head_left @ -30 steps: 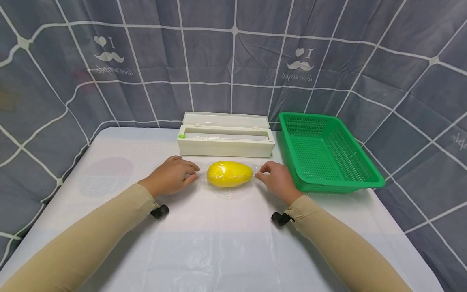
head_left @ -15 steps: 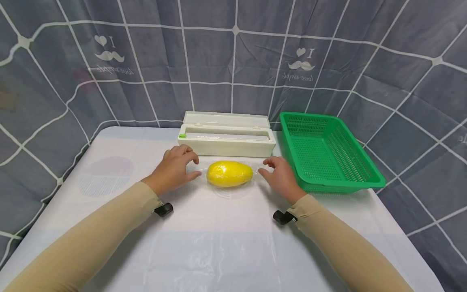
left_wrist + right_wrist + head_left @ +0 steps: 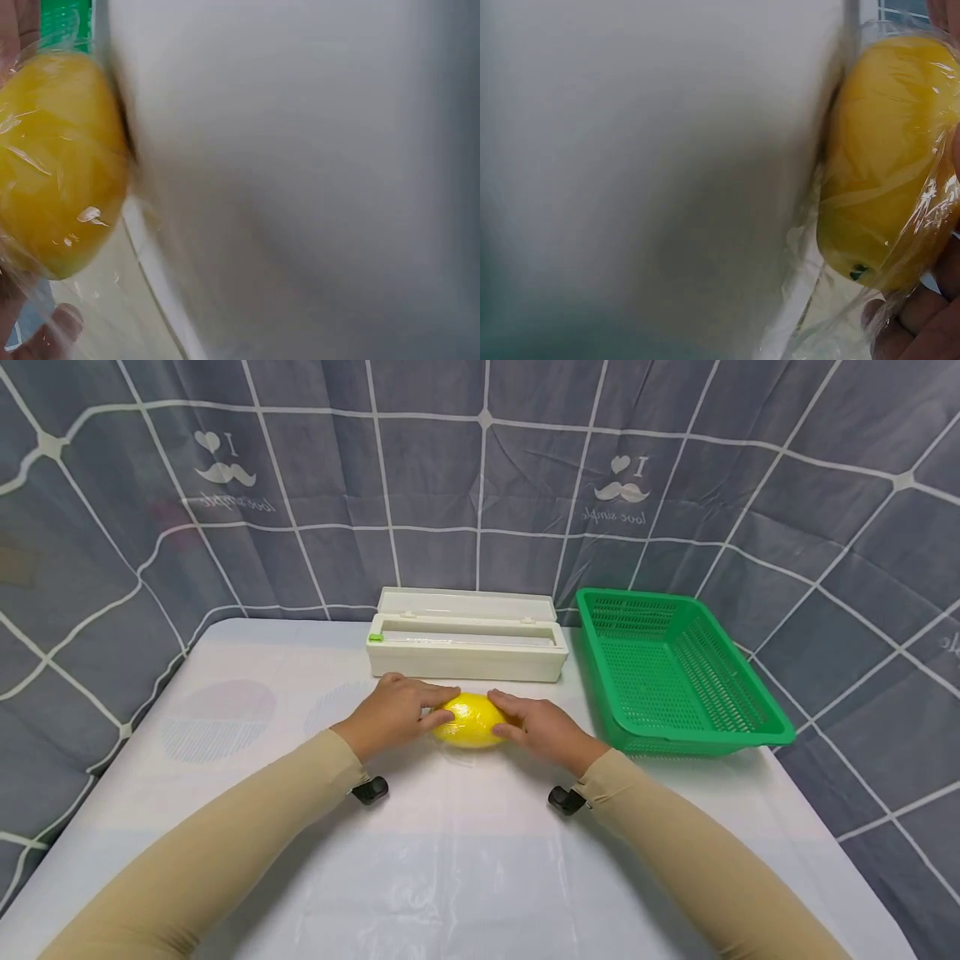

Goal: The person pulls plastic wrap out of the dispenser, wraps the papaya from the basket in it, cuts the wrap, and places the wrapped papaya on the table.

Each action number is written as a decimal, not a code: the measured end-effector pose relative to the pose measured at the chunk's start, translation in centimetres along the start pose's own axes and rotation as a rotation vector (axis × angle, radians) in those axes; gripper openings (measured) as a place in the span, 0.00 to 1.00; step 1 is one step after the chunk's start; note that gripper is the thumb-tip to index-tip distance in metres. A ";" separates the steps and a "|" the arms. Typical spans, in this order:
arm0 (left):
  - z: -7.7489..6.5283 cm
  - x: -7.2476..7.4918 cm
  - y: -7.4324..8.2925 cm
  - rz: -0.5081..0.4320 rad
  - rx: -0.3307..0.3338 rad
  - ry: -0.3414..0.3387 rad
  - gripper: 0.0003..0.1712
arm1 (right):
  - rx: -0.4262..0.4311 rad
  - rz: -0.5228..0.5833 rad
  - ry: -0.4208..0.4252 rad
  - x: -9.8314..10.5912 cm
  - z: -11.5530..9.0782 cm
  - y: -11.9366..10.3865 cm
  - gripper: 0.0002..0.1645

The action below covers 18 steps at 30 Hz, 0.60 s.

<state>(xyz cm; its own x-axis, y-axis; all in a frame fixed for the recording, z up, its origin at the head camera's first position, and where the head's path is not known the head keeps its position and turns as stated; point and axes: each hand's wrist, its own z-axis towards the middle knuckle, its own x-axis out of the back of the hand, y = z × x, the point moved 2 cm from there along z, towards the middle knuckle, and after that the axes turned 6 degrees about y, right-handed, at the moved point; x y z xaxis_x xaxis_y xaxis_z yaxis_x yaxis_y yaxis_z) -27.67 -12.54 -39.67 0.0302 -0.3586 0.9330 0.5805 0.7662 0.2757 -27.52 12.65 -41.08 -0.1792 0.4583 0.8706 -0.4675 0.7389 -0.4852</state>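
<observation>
A yellow oval melon (image 3: 471, 722), wrapped in clear cling film, lies on its side on the white-covered table. My left hand (image 3: 392, 714) holds its left end, thumb at the front and fingers over the top. At the other end, my right hand (image 3: 546, 732) grips it the same way. In the left wrist view the melon (image 3: 64, 161) shows creased, shiny film, with loose film near a fingertip (image 3: 67, 321). The right wrist view shows a dark stem spot on the melon (image 3: 889, 161) and film bunched by the fingers (image 3: 919, 311).
Behind the melon stands a white cling film dispenser (image 3: 467, 663), lid up, with a green slider (image 3: 376, 637) at its left. A green perforated basket (image 3: 678, 747) sits to the right. A grey checked curtain (image 3: 427, 468) surrounds the table (image 3: 435, 893).
Both hands have come inward from the loose film ends, which they pinched a second ago and then let go. They now hold the melon's two ends. The melon has hardly moved.
</observation>
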 end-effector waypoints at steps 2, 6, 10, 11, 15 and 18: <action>-0.1 -0.2 -0.2 -0.002 0.002 -0.035 0.35 | 0.003 -0.013 -0.025 0.0 -0.1 0.1 0.42; -0.1 -0.4 -0.4 -0.006 0.013 -0.099 0.41 | 0.004 -0.050 -0.051 -0.1 0.0 0.2 0.47; 0.0 -0.6 -0.7 -0.028 0.021 -0.126 0.42 | 0.022 -0.080 -0.068 -0.2 0.1 0.4 0.51; 0.0 -0.7 -0.8 -0.034 0.023 -0.130 0.43 | 0.028 -0.079 -0.073 -0.2 0.1 0.5 0.52; 0.1 -0.8 -1.2 -0.055 0.024 -0.139 0.44 | 0.002 -0.015 -0.080 -0.1 0.0 0.9 0.48; 0.2 -0.7 -1.2 -0.081 0.049 -0.147 0.43 | -0.036 0.046 -0.070 0.0 -0.1 1.1 0.43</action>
<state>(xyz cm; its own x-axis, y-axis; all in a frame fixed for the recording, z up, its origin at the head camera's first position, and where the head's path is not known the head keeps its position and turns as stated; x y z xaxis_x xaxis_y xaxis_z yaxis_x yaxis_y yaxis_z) -28.58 -13.11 -40.62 -0.1363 -0.3410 0.9301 0.5361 0.7641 0.3587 -27.98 13.49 -41.67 -0.2604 0.4574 0.8502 -0.4257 0.7360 -0.5264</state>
